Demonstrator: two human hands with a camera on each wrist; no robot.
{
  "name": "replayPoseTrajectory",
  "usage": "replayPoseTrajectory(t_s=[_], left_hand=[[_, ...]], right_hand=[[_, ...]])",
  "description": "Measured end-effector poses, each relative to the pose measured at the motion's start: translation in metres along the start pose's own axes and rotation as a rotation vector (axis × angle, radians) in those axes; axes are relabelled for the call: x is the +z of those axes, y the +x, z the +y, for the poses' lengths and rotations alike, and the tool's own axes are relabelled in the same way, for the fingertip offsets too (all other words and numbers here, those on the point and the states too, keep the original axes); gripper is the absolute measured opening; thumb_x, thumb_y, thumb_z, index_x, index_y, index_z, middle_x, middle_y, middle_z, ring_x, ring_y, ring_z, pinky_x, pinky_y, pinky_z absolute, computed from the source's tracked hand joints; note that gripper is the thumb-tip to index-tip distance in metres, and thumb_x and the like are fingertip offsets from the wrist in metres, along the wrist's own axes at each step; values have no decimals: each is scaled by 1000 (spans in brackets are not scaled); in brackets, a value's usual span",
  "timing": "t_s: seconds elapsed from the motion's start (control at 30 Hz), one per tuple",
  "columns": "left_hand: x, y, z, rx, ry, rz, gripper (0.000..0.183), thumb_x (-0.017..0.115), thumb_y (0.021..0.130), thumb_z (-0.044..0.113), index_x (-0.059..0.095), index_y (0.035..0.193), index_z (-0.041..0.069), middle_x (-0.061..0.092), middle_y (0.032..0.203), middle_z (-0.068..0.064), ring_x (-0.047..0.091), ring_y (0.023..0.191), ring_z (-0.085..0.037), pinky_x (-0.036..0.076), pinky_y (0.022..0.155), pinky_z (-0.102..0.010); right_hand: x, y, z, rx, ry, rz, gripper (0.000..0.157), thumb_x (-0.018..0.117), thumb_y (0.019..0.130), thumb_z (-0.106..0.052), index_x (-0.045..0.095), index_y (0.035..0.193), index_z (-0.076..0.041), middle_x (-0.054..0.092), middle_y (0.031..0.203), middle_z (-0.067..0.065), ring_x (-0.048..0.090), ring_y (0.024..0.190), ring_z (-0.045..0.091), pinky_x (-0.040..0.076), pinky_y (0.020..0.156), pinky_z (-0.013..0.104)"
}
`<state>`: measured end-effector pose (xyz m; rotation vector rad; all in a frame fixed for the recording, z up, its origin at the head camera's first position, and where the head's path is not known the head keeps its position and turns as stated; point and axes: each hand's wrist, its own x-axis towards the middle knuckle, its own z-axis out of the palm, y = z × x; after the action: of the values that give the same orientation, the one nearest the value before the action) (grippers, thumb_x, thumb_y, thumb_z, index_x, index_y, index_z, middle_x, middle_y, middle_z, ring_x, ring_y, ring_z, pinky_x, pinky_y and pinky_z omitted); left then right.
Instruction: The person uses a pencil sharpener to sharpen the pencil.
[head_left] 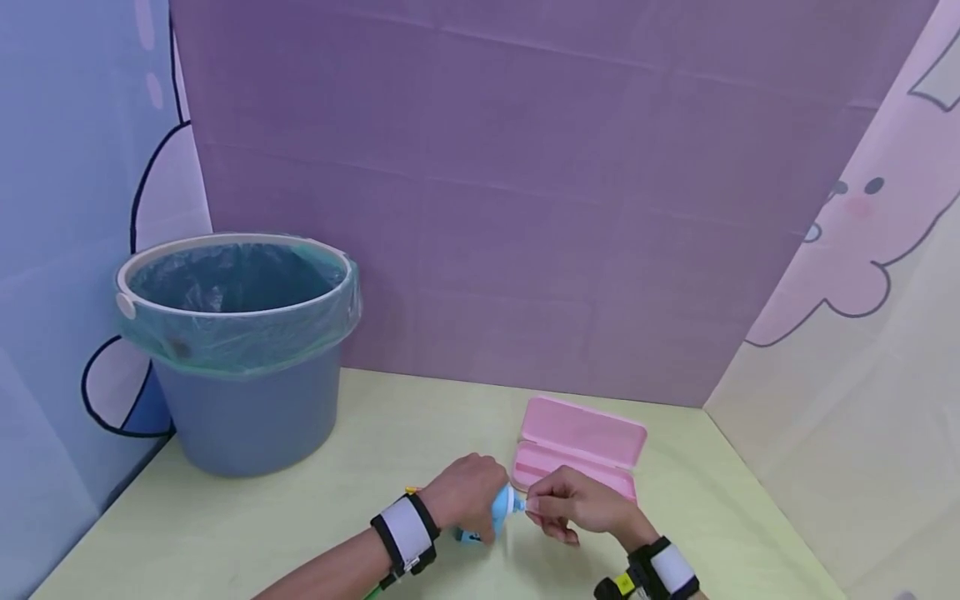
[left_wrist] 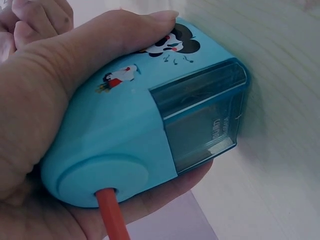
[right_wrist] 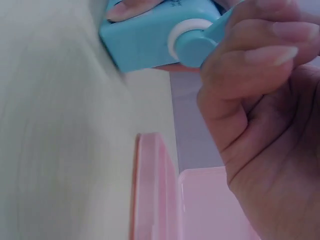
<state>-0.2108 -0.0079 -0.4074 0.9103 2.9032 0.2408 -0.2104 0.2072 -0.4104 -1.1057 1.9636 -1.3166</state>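
My left hand (head_left: pixel 467 493) grips a light blue pencil sharpener (left_wrist: pixel 120 135) with a cartoon print, thumb across its top and fingers along the far side. A clear dark-tinted shavings drawer (left_wrist: pixel 202 125) shows at the sharpener's base. Out of the round hole in its front sticks a red pencil (left_wrist: pixel 114 217); the pencil's tip is hidden inside. At the opposite end, the fingers of my right hand (head_left: pixel 579 502) pinch the small blue crank (right_wrist: pixel 197 47). Just behind my right hand lies an open pink pencil case (head_left: pixel 585 429).
A blue bucket (head_left: pixel 258 417) lined with a thin green bag (head_left: pixel 240 346) stands at the back left against the wall. Purple cloth (head_left: pixel 487 208) backs the pale table (head_left: pixel 300 533). A cartoon-printed panel (head_left: pixel 847 392) borders the right side.
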Motion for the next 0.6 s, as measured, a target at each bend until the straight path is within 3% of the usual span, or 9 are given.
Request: replayPoseTrajectory(t_s=[0.33, 0.6], left_hand=[[1, -1, -1, 9, -26, -3, 42, 92, 61, 36, 62, 84, 18, 53, 71, 9, 50, 65, -9, 43, 60, -24], [1, 0, -2, 0, -28, -2, 46, 92, 60, 39, 64, 90, 18, 53, 75, 8, 49, 70, -11, 44, 66, -25]], right_hand=[[-5, 2, -2, -35, -47, 31, 30, 46, 103, -13, 57, 83, 6, 47, 58, 18, 44, 43, 10, 39, 41, 24], [-7, 2, -2, -16, -106, 64, 28, 47, 103, -16, 60, 83, -1, 49, 58, 14, 45, 44, 10, 40, 43, 22]])
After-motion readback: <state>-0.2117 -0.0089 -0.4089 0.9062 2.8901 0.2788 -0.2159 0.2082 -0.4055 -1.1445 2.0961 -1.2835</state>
